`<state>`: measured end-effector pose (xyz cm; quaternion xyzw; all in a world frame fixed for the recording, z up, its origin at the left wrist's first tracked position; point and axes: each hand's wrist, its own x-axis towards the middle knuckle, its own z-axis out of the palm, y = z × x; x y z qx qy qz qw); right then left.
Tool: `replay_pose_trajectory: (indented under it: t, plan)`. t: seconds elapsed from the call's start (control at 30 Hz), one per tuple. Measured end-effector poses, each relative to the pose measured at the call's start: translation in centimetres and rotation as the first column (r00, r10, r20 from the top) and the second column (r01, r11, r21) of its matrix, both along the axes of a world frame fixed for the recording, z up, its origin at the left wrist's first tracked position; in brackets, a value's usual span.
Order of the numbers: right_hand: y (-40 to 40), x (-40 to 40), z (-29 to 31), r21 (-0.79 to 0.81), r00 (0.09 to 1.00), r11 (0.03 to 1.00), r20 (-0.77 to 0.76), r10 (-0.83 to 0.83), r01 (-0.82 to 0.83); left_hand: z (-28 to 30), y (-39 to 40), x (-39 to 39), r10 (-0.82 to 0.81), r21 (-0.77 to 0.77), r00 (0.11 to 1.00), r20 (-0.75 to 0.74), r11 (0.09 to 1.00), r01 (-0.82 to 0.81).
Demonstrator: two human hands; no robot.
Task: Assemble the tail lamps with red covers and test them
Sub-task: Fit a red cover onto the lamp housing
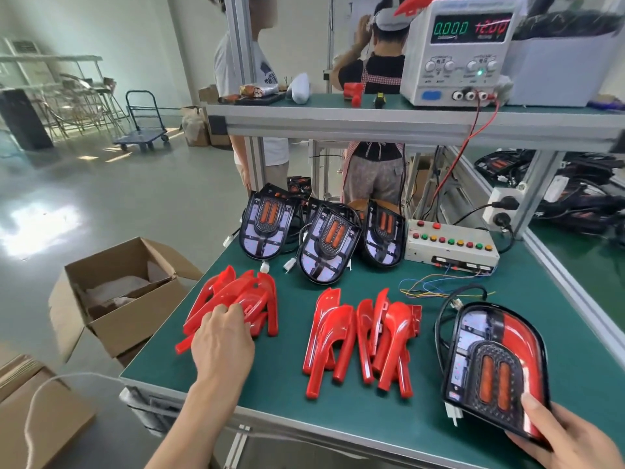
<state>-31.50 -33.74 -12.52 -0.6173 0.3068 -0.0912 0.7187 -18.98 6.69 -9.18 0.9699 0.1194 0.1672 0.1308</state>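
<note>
Factory assembly bench (pixel 338 411), power supply (pixel 456 52)

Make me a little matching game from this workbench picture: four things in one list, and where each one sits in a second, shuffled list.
Things:
1. left hand
2. tail lamp with a red cover
3. power supply
4. button box

Places:
A. on the upper shelf, displays lit
B. on the left pile of red covers
C. gripped by the right hand at the mat's near right corner
D. on the green mat, behind the coloured loose wires

Pairs: 1-B, 2-C, 3-A, 4-D
</note>
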Motion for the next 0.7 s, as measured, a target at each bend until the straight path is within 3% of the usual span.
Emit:
replay_pose_trajectory:
  t: [0.37,0.7]
  plan:
    - [0.1,-0.6,0.7,-0.004,0.995,0.996,0.043,0.088,-0.088,-0.1,-0.1,0.7,-0.130,-0.204,0.986,0.101,0.968,0.149]
    - [-0.4,-0.6,0.0,-0.005,0.990,0.992,0.067,0.123,-0.123,-0.5,-0.2,2.0,-0.086,-0.504,0.985,0.152,0.850,0.152]
